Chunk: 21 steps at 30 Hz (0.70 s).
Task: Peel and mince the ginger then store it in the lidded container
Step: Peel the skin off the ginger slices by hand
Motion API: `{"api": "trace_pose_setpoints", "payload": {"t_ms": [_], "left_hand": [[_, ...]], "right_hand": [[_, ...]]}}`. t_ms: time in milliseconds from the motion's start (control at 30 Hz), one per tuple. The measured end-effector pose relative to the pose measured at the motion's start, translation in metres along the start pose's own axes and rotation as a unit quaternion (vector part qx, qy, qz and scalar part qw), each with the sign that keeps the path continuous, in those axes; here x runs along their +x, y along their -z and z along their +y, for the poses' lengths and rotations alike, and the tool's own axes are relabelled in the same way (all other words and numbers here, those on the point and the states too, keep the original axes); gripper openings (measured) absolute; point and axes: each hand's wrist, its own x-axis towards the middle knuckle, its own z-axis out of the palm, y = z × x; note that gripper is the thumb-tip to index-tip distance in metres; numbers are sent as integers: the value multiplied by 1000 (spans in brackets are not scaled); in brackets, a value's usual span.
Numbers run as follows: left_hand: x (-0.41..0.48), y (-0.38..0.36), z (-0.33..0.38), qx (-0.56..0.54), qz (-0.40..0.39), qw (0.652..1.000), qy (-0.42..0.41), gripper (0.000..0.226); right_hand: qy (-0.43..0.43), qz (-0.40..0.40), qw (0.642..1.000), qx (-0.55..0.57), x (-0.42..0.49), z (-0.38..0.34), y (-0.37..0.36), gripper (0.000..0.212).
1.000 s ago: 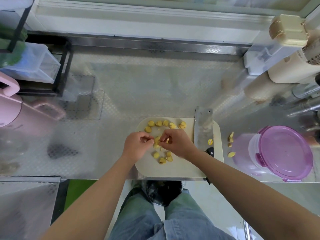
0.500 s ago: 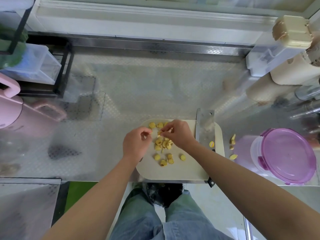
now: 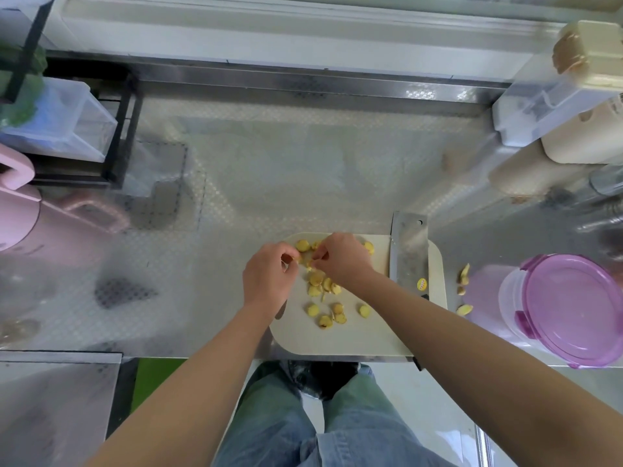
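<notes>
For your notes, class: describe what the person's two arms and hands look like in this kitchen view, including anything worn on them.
Both arms are bare from the bottom edge of the picture to the fingertips, and no sleeve shows. The left hand and the right hand wear no gloves. No ring, watch or bracelet is visible on either wrist.

Soft, even daylight fills the scene, brightest along the white ledge [image 3: 303,35] at the top. The steel counter [image 3: 269,170] gives hazy, smeared reflections rather than hard glare, and the cleaver blade [image 3: 408,251] shines only faintly. Shadows are weak and soft-edged. The ginger slices [image 3: 317,279] at the centre look fairly sharp. The pink jug [image 3: 17,210] and the purple-lidded container [image 3: 573,308] at the edges look softer and are bent by the wide lens.
</notes>
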Motion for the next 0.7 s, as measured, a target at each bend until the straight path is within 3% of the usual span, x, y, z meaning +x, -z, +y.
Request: {"api": "trace_pose_setpoints", "payload": {"t_ms": [167,433,700], "left_hand": [[-2,0,2,23,-4,1000,-11,8],[2,-9,8,82,-5,994,-72,5],[-10,-8,8,78,13,992,-98,11]], "right_hand": [[7,47,998,-31,-1,-5,-4,9],[73,95,992,36,-12,18,3,16],[157,39,985,-60,-33,38,-10,18]]}}
